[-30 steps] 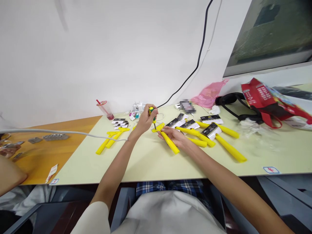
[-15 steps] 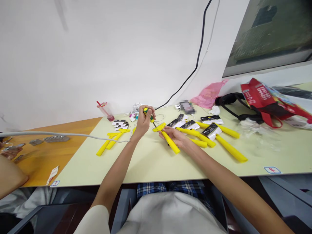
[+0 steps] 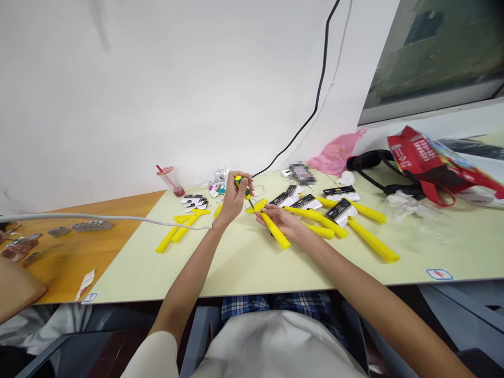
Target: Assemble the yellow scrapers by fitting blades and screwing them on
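Note:
My left hand (image 3: 233, 199) is closed around a green-and-yellow screwdriver (image 3: 238, 180). The screwdriver's shaft slants down to the wide head of a yellow T-shaped scraper (image 3: 277, 231), its tip at or very close to the surface. My right hand (image 3: 280, 218) grips that scraper near where head and handle join, its handle slanting toward me. Left of my hands lie more yellow scrapers (image 3: 181, 229) without card sleeves. To the right are several yellow-handled scrapers (image 3: 374, 240) with black-and-white cards (image 3: 342, 211) over their heads.
A plastic cup (image 3: 171, 181) with a red straw stands by the wall, near small stacked cards (image 3: 194, 201). Headphones (image 3: 372, 170), a pink bag (image 3: 337, 152) and a red bag (image 3: 417, 160) lie at right. A grey cable (image 3: 98, 216) crosses to my left wrist. Another person's hand (image 3: 16, 251) is at far left.
My left hand and the screwdriver have shifted slightly right, bringing the shaft's tip further over the scraper head. My right hand stays nearly still with the scraper.

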Demonstrator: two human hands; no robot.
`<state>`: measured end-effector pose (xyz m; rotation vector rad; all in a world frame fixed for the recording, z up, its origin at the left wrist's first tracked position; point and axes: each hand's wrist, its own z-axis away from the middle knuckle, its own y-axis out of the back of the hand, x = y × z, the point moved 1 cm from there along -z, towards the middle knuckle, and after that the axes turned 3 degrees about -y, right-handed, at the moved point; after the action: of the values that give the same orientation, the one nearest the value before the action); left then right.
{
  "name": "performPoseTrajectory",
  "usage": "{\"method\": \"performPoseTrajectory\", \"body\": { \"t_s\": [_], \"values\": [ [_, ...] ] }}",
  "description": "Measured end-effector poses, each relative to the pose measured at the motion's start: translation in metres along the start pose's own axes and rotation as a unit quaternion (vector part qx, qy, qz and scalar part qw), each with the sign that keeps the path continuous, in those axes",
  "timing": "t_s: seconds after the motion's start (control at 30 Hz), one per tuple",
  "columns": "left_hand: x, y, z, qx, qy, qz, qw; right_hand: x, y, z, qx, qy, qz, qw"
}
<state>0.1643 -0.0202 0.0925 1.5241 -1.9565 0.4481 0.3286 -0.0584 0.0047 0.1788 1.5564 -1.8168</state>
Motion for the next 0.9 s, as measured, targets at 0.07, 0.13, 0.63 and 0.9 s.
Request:
{"method": "performPoseTrajectory", "body": {
  "t_s": [0.07, 0.13, 0.63, 0.9],
  "values": [
    [0.000, 0.000, 0.000, -0.005, 0.003, 0.003, 1.000, 0.000, 0.001, -0.001, -0.003, -0.001, -0.001, 1.000],
    [-0.001, 0.001, 0.000, -0.009, 0.005, 0.004, 1.000, 0.001, 0.002, -0.002, -0.004, -0.005, 0.000, 1.000],
    [0.008, 0.025, -0.039, -0.195, 0.069, -0.198, 0.958, 0.005, 0.003, -0.002, 0.038, -0.005, 0.011, 0.999],
    [0.024, 0.032, -0.082, -0.289, 0.035, -0.287, 0.913, 0.002, 0.003, -0.003, 0.053, 0.014, 0.022, 0.998]
  ]
}}
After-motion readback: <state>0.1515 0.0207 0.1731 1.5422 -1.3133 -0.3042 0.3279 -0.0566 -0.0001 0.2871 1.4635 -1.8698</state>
